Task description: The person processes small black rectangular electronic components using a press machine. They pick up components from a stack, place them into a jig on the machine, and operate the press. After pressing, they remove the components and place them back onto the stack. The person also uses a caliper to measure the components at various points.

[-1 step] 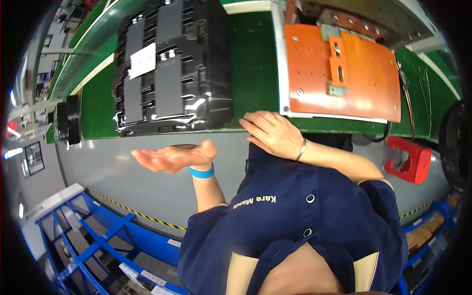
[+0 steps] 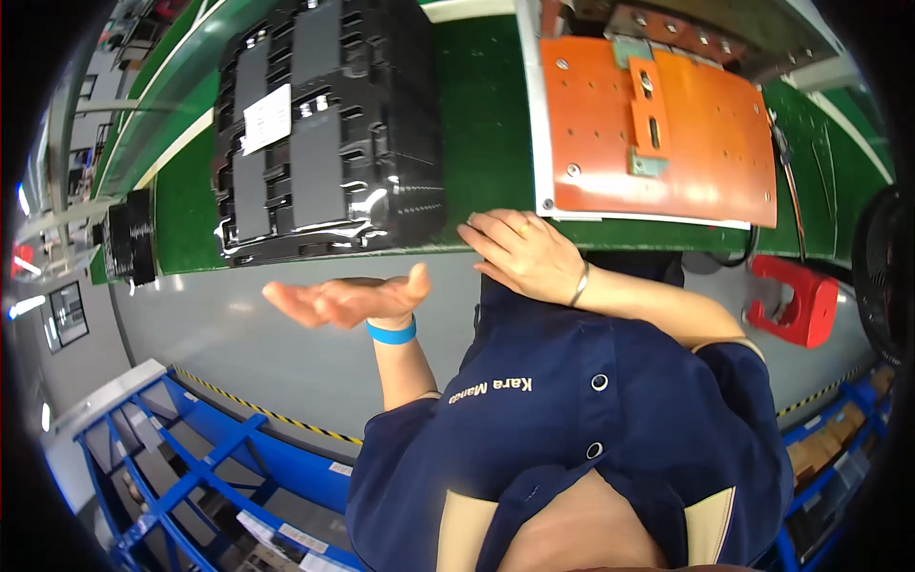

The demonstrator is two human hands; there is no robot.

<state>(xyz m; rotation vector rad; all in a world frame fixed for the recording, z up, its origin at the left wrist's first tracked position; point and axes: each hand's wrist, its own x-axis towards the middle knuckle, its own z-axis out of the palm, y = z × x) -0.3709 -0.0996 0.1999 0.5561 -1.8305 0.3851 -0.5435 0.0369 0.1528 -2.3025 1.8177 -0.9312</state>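
My left hand (image 2: 353, 298) is held in the air in front of the bench, palm turned up and fingers apart, with nothing in it. A blue band circles that wrist. Just beyond it stands a large glossy black plastic case (image 2: 315, 162) with grey panels and a white label. My right hand (image 2: 522, 250) lies flat at the bench's front edge, fingers stretched out and holding nothing. Close to its right is an orange plate (image 2: 705, 143) with screws and a small slotted bracket (image 2: 648, 114), set on a white-edged base.
The green bench top (image 2: 486, 114) runs across the far side. A black coil (image 2: 132, 236) sits at its left end. To the right are a red C-shaped part (image 2: 796, 303), cables and a dark round mesh object (image 2: 882, 267). Blue racks (image 2: 229, 443) stand behind me on both sides.
The view has shifted a little. My left hand has moved slightly to the right and its thumb stands more upright. My right hand stays at the bench edge.
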